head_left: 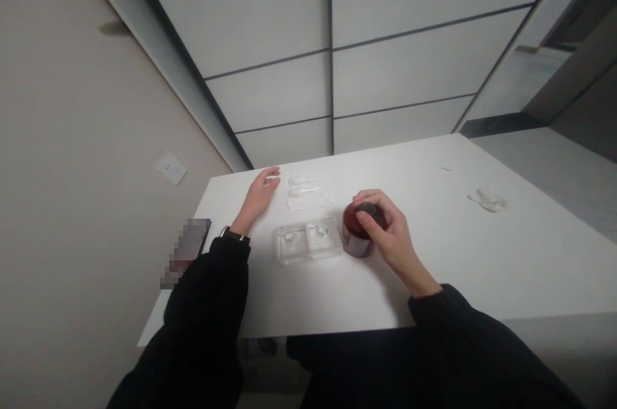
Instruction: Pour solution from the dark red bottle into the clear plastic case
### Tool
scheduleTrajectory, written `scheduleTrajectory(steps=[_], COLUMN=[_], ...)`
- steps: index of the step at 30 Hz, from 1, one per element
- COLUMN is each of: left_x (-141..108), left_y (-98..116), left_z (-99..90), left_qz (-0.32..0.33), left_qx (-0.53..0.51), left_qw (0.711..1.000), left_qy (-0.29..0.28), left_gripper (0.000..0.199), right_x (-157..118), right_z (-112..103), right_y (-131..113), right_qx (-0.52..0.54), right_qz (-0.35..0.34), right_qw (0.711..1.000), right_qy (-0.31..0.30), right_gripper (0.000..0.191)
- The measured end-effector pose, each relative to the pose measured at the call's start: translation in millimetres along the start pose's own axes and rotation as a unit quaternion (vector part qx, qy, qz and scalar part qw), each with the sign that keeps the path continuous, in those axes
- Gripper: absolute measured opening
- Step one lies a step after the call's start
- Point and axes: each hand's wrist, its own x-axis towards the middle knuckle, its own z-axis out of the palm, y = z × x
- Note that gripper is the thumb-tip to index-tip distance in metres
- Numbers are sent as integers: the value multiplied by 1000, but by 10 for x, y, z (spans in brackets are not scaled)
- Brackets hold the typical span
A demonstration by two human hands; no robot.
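Observation:
A dark reddish-brown bottle (357,240) with a black cap stands on the white table, and my right hand (384,222) is wrapped round its upper part. Directly left of the bottle sits a clear two-part tray (294,255) with a small round clear item in each compartment. My left hand (264,190) rests near the table's far left edge, fingers apart and holding nothing. Just right of its fingers lie clear slender plastic pieces (304,191) on clear wrapping; their exact shape is hard to make out.
The white table (463,254) meets a panelled cabinet front at its far side. A crumpled whitish piece (488,200) lies at the right, with a small sliver (446,169) beyond it. A flat dark object (195,238), partly pixelated, lies at the left edge beside the wall.

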Motion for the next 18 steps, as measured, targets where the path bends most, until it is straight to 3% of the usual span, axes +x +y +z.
scheduleTrajectory(steps=[4,9,14,18], left_x=[404,538,451,90], left_y=[-134,-192,56,445], left_z=[187,280,93,-245], left_qz=[-16,-26,10,38], left_qx=[60,110,101,74], left_qw=[996,988,994,996], left_qy=[-61,-106,-35,32], left_gripper=[41,39,32,44], right_x=[-16,-23,-22,-32], right_z=[12,24,21,26], right_y=[19,18,19,32], right_qx=[14,13,8,8], right_qz=[-5,-14,-14,-12], right_qw=[1000,1000,1000,1000], right_qy=[4,9,6,13], right_gripper=[24,23,24,27])
